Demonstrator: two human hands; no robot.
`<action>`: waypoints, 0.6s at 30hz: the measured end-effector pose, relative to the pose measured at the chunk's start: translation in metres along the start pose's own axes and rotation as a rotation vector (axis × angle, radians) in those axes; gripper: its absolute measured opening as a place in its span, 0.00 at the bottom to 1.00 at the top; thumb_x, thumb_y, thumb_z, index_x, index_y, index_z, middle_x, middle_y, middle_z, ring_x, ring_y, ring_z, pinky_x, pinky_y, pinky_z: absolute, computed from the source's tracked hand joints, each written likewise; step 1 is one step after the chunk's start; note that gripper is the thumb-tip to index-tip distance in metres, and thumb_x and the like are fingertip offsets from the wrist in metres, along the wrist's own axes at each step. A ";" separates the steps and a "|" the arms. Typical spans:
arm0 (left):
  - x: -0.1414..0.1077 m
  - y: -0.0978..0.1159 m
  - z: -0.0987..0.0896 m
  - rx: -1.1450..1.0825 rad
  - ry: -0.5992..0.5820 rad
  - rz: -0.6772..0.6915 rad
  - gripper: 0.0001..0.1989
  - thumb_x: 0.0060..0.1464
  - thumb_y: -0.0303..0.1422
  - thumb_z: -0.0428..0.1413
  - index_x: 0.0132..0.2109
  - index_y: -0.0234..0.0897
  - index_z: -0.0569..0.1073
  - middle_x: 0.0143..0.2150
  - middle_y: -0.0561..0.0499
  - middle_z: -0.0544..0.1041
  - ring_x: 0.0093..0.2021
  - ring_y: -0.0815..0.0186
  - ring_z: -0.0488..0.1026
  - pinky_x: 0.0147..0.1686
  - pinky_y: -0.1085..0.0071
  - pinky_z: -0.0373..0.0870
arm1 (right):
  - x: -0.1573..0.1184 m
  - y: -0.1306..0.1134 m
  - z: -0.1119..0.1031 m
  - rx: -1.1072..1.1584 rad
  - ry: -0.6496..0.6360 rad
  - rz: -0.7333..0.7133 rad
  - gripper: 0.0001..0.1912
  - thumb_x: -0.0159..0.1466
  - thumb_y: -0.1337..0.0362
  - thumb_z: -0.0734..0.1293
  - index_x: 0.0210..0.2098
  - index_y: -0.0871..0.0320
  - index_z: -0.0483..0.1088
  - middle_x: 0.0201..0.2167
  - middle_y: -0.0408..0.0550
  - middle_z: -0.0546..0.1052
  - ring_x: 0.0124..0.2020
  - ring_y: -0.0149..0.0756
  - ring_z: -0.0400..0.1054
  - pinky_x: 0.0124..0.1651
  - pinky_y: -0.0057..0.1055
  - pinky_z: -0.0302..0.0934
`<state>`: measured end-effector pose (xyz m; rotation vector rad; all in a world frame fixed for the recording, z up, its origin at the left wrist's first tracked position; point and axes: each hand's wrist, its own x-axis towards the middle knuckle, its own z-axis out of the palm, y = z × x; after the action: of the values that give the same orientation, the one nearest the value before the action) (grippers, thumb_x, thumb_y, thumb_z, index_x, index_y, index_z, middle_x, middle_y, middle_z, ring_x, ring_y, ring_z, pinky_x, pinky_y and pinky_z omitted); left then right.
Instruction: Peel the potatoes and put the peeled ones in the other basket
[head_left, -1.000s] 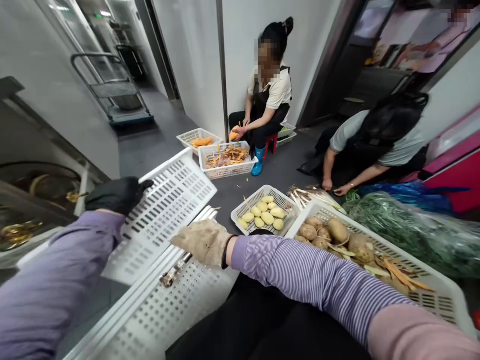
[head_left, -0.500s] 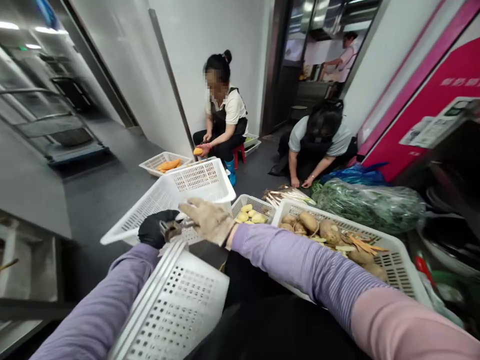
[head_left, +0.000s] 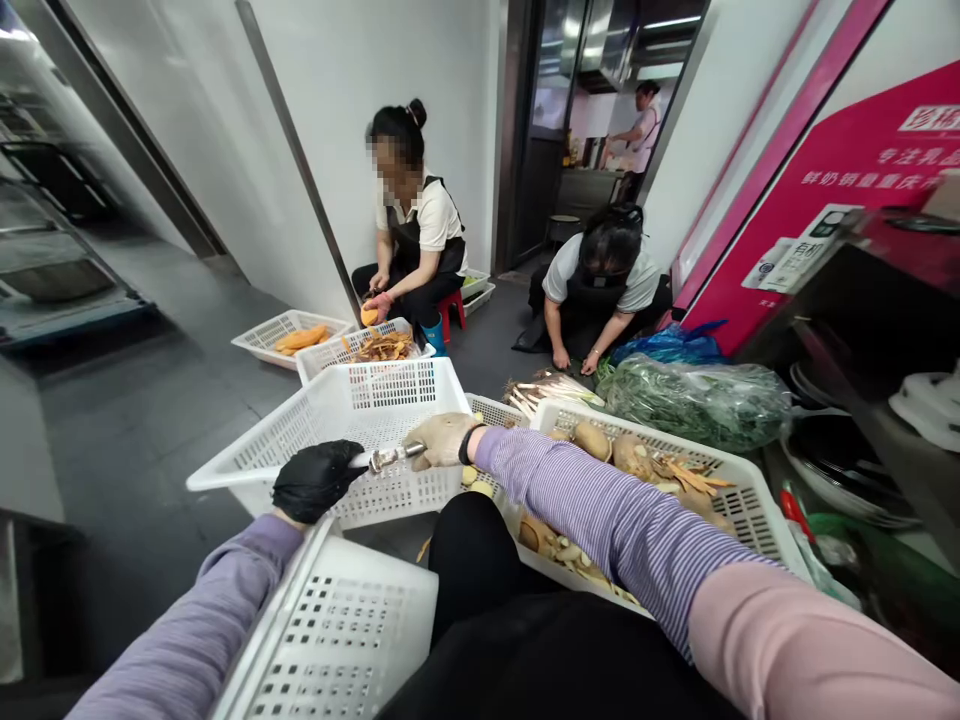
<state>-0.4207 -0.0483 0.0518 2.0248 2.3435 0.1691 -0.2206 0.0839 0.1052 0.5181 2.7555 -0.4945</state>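
Note:
My left hand (head_left: 318, 480), in a black glove, is closed on the white end of what looks like a peeler (head_left: 394, 456). My right hand (head_left: 442, 440), in a beige glove, closes on the metal end of the same tool. Both hands are above the near side of a large white basket (head_left: 262, 455). Stacked white baskets (head_left: 352, 610) stand tilted under my left forearm. Below my right arm is a white basket (head_left: 776, 525) with unpeeled potatoes (head_left: 634, 455) and peelings. Peeled potatoes (head_left: 476, 488) show partly behind my right wrist.
A seated person (head_left: 420, 225) holds an orange-fleshed piece near baskets of peeled orange roots (head_left: 300, 340) and peelings (head_left: 382, 346). Another person (head_left: 607, 270) crouches by green-and-white stalks (head_left: 551, 390) and bagged greens (head_left: 690, 400). A metal shelf (head_left: 870, 400) edges the right side.
My view has swung right and the baskets shift left in it. My hands have drawn apart slightly, and the tool's metal part now shows between them.

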 end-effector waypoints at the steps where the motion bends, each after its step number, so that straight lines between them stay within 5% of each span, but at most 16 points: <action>1: 0.001 0.001 -0.001 0.009 -0.006 0.001 0.21 0.57 0.43 0.47 0.45 0.40 0.80 0.47 0.40 0.81 0.49 0.48 0.77 0.49 0.57 0.71 | 0.000 -0.001 0.005 -0.033 0.012 0.011 0.17 0.62 0.60 0.68 0.50 0.54 0.74 0.48 0.50 0.80 0.49 0.45 0.75 0.45 0.36 0.68; 8: -0.002 0.013 -0.003 0.065 0.140 0.028 0.23 0.60 0.43 0.45 0.52 0.39 0.77 0.49 0.39 0.80 0.50 0.49 0.76 0.51 0.55 0.70 | -0.016 -0.003 0.010 -0.263 0.214 0.049 0.13 0.63 0.74 0.61 0.42 0.65 0.76 0.42 0.58 0.81 0.46 0.50 0.76 0.42 0.40 0.68; 14: -0.018 0.023 -0.017 -0.012 0.526 -0.111 0.25 0.62 0.40 0.47 0.62 0.35 0.68 0.62 0.38 0.69 0.65 0.48 0.63 0.65 0.50 0.58 | -0.081 0.032 -0.056 -0.373 0.295 0.216 0.15 0.67 0.69 0.60 0.47 0.62 0.77 0.42 0.61 0.80 0.44 0.50 0.76 0.37 0.35 0.62; 16: -0.018 0.020 -0.015 -0.070 0.540 -0.194 0.26 0.61 0.38 0.48 0.63 0.33 0.66 0.63 0.36 0.68 0.66 0.48 0.62 0.65 0.52 0.59 | -0.105 0.047 -0.078 -0.450 0.281 0.316 0.14 0.65 0.68 0.63 0.46 0.61 0.77 0.41 0.60 0.80 0.45 0.50 0.75 0.37 0.34 0.58; 18: -0.015 0.013 -0.008 -0.131 0.431 -0.247 0.27 0.60 0.38 0.47 0.63 0.31 0.65 0.62 0.35 0.69 0.64 0.50 0.65 0.63 0.55 0.63 | -0.123 0.062 -0.094 -0.518 0.309 0.358 0.12 0.65 0.68 0.65 0.45 0.62 0.78 0.38 0.60 0.80 0.44 0.47 0.75 0.36 0.33 0.53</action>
<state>-0.4066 -0.0619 0.0602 1.7575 2.7107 0.7959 -0.1067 0.1376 0.2144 0.9813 2.8106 0.4048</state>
